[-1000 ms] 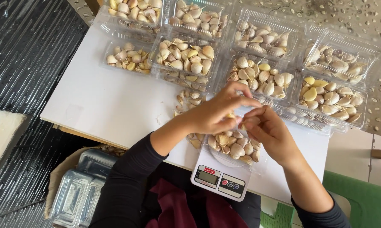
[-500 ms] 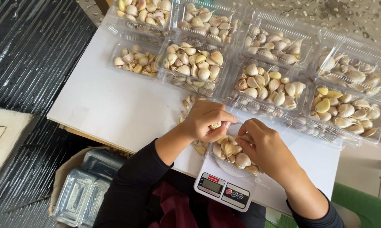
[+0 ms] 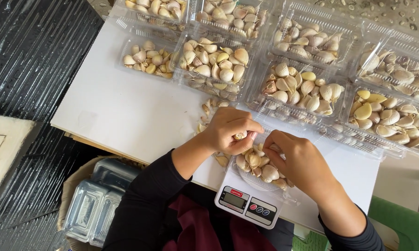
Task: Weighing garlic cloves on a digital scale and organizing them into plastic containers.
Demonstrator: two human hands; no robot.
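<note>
Landmark: I took the white scale (image 3: 246, 204) at the near table edge as reference.
Tray on scale: a clear tray (image 3: 265, 179) of garlic cloves (image 3: 258, 165) sat on its platform, placed there for weighing, I judged.
Left hand: my left hand (image 3: 228, 130) hovered just above the scale, fingers curled shut around one clove (image 3: 240, 135).
Right hand: my right hand (image 3: 300, 160) rested over the tray's right side, fingers bent; whether it gripped anything, I could not tell.
Filled trays: rows of filled trays (image 3: 302, 90) lay beyond the scale.
Empty trays: stacked empty trays (image 3: 91, 209) stood left of it, below the table (image 3: 121, 111).

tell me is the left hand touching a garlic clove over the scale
Touching. The head view shows the left hand curled around a garlic clove, fingers closed on it with no gap, above the clear tray of cloves on the white scale.
</note>
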